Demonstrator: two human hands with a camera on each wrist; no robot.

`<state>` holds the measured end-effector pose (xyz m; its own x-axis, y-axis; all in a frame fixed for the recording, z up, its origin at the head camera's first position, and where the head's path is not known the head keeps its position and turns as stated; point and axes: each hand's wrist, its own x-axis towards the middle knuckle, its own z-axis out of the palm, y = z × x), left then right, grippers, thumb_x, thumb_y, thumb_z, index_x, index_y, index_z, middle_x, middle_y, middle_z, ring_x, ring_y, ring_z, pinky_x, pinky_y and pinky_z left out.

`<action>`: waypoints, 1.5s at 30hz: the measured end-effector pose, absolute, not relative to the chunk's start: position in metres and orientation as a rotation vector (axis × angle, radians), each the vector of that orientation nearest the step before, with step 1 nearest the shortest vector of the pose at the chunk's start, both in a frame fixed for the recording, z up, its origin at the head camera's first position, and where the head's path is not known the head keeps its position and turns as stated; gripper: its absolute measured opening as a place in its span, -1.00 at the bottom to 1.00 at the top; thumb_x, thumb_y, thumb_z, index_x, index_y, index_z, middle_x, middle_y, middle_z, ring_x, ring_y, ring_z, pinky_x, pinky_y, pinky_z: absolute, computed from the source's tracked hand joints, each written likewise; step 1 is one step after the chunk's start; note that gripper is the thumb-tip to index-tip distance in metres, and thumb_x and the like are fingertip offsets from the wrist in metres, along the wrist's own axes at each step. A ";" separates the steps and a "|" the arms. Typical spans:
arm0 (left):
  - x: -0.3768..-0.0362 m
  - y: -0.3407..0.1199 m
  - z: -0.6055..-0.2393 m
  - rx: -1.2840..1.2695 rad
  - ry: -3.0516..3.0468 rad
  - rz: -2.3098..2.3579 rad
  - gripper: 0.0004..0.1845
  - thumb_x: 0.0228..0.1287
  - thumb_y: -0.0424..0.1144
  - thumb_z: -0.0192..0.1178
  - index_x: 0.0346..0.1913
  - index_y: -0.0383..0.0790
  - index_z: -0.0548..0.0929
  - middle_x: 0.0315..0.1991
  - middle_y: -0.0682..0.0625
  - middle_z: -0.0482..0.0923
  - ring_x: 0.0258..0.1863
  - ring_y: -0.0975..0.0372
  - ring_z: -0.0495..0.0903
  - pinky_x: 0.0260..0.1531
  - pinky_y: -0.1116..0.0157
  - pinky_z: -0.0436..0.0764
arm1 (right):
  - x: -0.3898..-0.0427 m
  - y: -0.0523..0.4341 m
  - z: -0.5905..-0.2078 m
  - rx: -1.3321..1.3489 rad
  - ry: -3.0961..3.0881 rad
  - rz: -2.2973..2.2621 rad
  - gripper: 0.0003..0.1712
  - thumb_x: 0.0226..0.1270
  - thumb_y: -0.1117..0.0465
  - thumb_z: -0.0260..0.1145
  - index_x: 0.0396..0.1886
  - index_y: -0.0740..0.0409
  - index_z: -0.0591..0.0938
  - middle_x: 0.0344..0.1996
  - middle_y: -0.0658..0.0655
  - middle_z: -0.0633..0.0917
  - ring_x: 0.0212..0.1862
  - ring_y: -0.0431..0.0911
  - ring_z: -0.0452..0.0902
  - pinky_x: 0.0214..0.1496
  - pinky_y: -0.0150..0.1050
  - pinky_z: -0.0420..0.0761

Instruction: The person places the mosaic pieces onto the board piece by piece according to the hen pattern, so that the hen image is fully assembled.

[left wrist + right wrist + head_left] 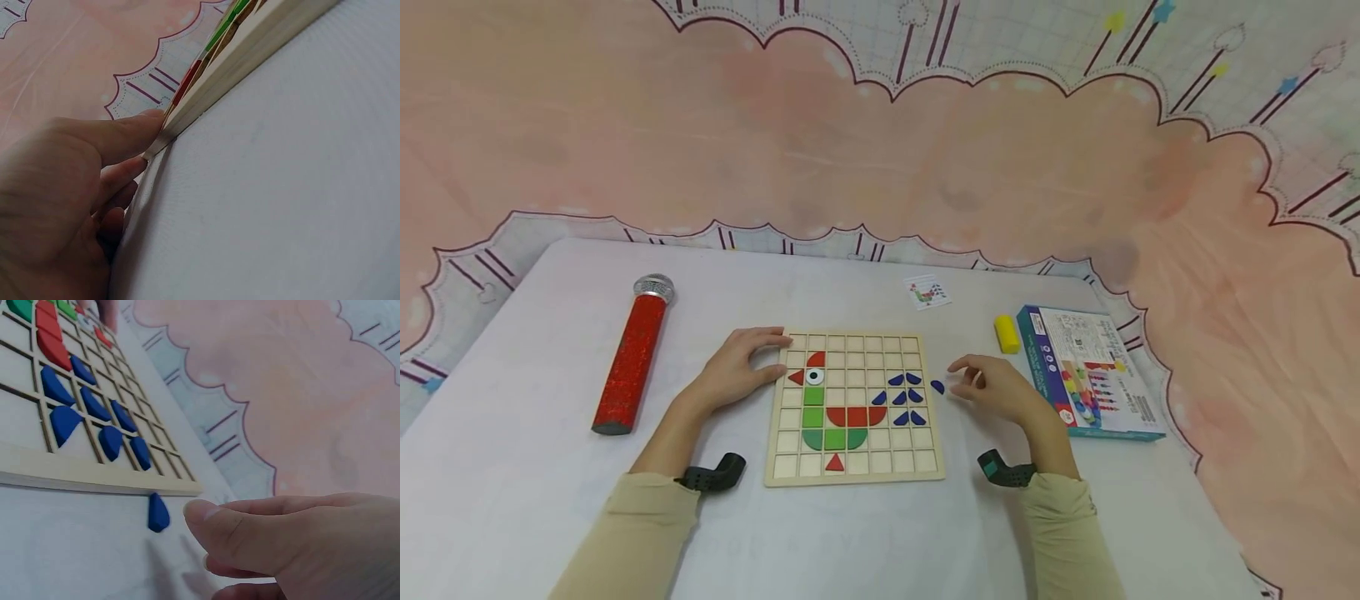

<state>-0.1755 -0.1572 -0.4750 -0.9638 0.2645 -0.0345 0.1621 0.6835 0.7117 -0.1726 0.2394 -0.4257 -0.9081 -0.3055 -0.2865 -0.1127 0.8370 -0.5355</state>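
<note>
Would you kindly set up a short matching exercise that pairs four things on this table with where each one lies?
Things:
1. microphone
2. loose blue piece
3. yellow block
4. small card

Places:
A. between the puzzle board and the box, close to the box
B. on the far side of the table, beyond the board
C. left of the left hand
D. just off the board's right edge, in front of the right hand

Pairs: 1-C, 2-D, 3-A, 4-B
</note>
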 end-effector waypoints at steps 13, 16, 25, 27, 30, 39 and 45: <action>-0.176 -0.158 -0.483 0.363 2.748 1.170 -0.51 0.23 -0.15 0.26 0.22 -0.17 0.51 0.38 -0.11 0.30 0.40 -0.06 0.12 0.36 -0.15 0.10 | -0.174 0.225 -0.445 -0.322 2.666 -0.693 -0.77 0.17 0.12 0.41 -0.16 -0.03 0.64 -0.44 -0.02 0.57 -0.32 -0.12 0.45 -0.23 -0.30 0.52; -0.174 -0.156 -0.485 0.353 2.734 1.183 -0.51 0.23 -0.16 0.26 0.22 -0.17 0.51 0.37 -0.11 0.30 0.40 -0.06 0.12 0.37 -0.15 0.09 | -0.173 0.225 -0.448 -0.304 2.669 -0.682 -0.84 0.18 0.12 0.40 -0.24 -0.04 0.65 -0.43 -0.03 0.59 -0.31 -0.13 0.46 -0.19 -0.29 0.53; -0.169 -0.154 -0.485 0.337 2.737 1.173 -0.50 0.23 -0.15 0.26 0.23 -0.16 0.50 0.37 -0.10 0.30 0.40 -0.06 0.12 0.35 -0.16 0.11 | -0.167 0.228 -0.449 -0.300 2.661 -0.724 -0.86 0.17 0.13 0.41 -0.30 -0.05 0.61 -0.45 -0.04 0.59 -0.31 -0.13 0.46 -0.15 -0.29 0.54; -0.169 -0.154 -0.484 0.336 2.741 1.172 -0.50 0.23 -0.15 0.26 0.23 -0.16 0.50 0.37 -0.10 0.30 0.40 -0.05 0.12 0.35 -0.16 0.11 | -0.167 0.228 -0.448 -0.339 2.646 -0.756 -0.84 0.17 0.12 0.41 -0.28 -0.04 0.61 -0.45 -0.04 0.59 -0.31 -0.13 0.46 -0.17 -0.31 0.54; -0.170 -0.154 -0.483 0.338 2.746 1.172 -0.50 0.23 -0.15 0.26 0.23 -0.16 0.50 0.37 -0.11 0.30 0.40 -0.06 0.12 0.35 -0.17 0.11 | -0.167 0.228 -0.445 -0.391 2.614 -0.821 -0.83 0.17 0.10 0.41 -0.26 -0.04 0.63 -0.44 -0.04 0.60 -0.32 -0.14 0.46 -0.20 -0.32 0.53; -0.173 -0.155 -0.479 0.333 2.751 1.186 -0.50 0.24 -0.14 0.25 0.23 -0.15 0.50 0.38 -0.11 0.29 0.41 -0.06 0.11 0.37 -0.15 0.08 | -0.168 0.225 -0.439 -0.472 2.507 -0.915 -0.81 0.24 0.07 0.34 -0.17 -0.03 0.68 -0.40 -0.04 0.61 -0.28 -0.13 0.43 -0.22 -0.34 0.48; -0.175 -0.156 -0.476 0.338 2.754 1.178 -0.49 0.23 -0.13 0.26 0.24 -0.16 0.50 0.38 -0.12 0.29 0.41 -0.07 0.11 0.37 -0.16 0.08 | -0.170 0.225 -0.440 -0.473 2.460 -1.005 -0.87 0.26 0.10 0.32 -0.23 -0.01 0.63 -0.38 -0.03 0.64 -0.28 -0.13 0.49 -0.15 -0.32 0.55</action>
<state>-0.1752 -0.1559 -0.4757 -0.9669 0.2536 -0.0286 0.1545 0.6708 0.7254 -0.1698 0.2255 -0.4396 -0.8452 -0.4634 -0.2663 -0.1444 0.6776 -0.7211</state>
